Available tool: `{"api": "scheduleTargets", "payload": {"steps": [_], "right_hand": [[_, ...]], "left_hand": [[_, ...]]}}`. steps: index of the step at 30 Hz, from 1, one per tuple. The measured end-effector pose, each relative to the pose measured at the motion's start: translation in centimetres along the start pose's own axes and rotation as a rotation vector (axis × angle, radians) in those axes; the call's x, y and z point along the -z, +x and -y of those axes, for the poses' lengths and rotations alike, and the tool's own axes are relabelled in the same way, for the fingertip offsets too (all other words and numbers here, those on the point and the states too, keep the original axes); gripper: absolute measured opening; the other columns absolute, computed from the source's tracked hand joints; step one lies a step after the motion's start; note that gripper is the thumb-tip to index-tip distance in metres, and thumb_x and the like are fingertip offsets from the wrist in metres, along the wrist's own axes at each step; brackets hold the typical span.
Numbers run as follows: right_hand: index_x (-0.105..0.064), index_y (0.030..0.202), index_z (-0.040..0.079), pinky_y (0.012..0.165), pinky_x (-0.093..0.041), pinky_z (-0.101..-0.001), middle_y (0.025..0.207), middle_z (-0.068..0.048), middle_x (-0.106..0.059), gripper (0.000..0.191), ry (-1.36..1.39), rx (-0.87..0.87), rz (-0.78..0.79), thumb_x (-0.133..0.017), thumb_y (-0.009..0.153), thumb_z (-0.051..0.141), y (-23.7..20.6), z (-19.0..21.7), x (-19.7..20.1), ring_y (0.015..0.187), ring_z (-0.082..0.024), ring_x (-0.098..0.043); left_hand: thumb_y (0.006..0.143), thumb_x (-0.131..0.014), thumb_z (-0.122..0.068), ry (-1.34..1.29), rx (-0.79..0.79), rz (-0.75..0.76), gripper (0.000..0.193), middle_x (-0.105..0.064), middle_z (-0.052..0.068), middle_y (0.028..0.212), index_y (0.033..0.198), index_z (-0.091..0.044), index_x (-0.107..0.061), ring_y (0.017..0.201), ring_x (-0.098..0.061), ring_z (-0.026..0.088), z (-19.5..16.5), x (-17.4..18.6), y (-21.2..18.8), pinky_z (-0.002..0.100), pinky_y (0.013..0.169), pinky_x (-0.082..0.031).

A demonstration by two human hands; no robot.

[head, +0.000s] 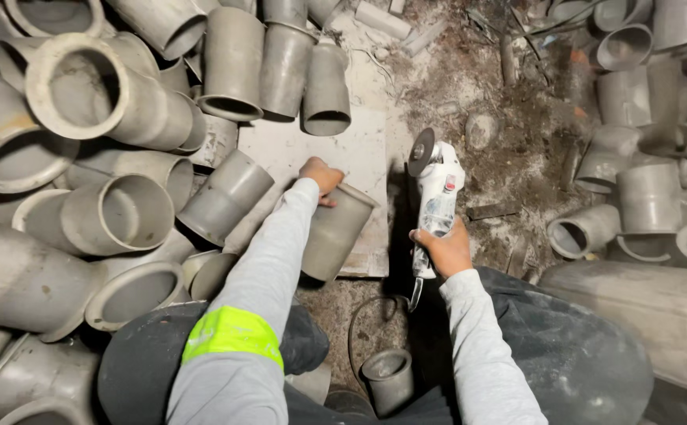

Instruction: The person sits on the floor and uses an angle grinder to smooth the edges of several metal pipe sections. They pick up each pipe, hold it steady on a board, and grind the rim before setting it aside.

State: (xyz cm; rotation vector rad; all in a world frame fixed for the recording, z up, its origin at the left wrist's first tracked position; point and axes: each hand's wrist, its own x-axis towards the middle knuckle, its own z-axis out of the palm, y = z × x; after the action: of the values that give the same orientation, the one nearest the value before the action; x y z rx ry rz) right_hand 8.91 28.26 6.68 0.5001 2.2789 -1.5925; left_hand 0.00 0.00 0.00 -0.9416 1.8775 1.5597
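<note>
Dusty floor, grey pipe fittings [107, 102] piled all round. My left hand [320, 177] is gripping a pipe sleeve [336, 232] on the slab [359, 149]; my right hand [442, 250] is clutching the angle grinder [436, 197], disc clear of the sleeve. Grinding is looking not yet begun.

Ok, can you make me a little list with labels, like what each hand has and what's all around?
Left hand: grips the rim of a grey pipe piece that lies tilted on a pale flat board
Right hand: holds a white angle grinder, disc pointing away
Grinder cord: dark, loops down by the knees
Left side: heap of grey pipe fittings
Right side: more grey fittings
Ground: dusty, with scraps
</note>
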Motion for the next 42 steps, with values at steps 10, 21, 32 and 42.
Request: {"api": "scheduleTargets", "payload": {"steps": [10,21,32,42], "right_hand": [[-0.057,0.117,-0.002,0.063,-0.059,-0.0356,0.089,-0.012,-0.071,0.051,-0.03,-0.031,0.062,-0.081,0.072,0.004,-5.5,-3.3,-7.9,0.069,-0.022,-0.07],[-0.057,0.125,-0.001,0.085,-0.056,-0.0339,0.105,-0.011,-0.074,0.066,-0.197,0.021,0.097,-0.086,0.067,0.012,-2.7,-7.4,-13.2,0.092,-0.02,-0.071],[-0.058,0.125,-0.002,0.087,-0.057,-0.0337,0.106,-0.012,-0.075,0.064,-0.17,0.01,0.138,-0.084,0.068,0.013,4.2,-9.8,-17.1,0.093,-0.022,-0.072],[-0.048,0.136,-0.009,0.092,-0.055,-0.0336,0.114,-0.019,-0.072,0.081,-0.297,-0.102,0.131,-0.084,0.068,0.017,4.6,-7.7,-18.9,0.1,-0.026,-0.072]], "left_hand": [[0.091,-0.063,-0.017,0.405,-0.521,-0.439,0.036,-0.051,0.024,0.125,0.127,-0.013,-0.066,0.114,-0.051,0.046,12.5,3.3,0.0,0.05,0.095,-0.045],[0.102,-0.056,-0.011,0.187,-0.753,-0.538,0.02,-0.057,0.019,0.118,0.119,-0.002,-0.061,0.112,-0.052,0.042,15.1,0.2,3.5,0.051,0.098,-0.044],[0.103,-0.053,-0.014,0.207,-0.733,-0.542,0.021,-0.057,0.019,0.115,0.12,-0.005,-0.063,0.109,-0.052,0.041,16.4,1.0,7.6,0.05,0.094,-0.044],[0.106,-0.05,-0.016,0.192,-0.697,-0.485,0.024,-0.056,0.019,0.116,0.122,-0.003,-0.063,0.109,-0.051,0.039,17.1,2.1,8.7,0.049,0.095,-0.045]]}}
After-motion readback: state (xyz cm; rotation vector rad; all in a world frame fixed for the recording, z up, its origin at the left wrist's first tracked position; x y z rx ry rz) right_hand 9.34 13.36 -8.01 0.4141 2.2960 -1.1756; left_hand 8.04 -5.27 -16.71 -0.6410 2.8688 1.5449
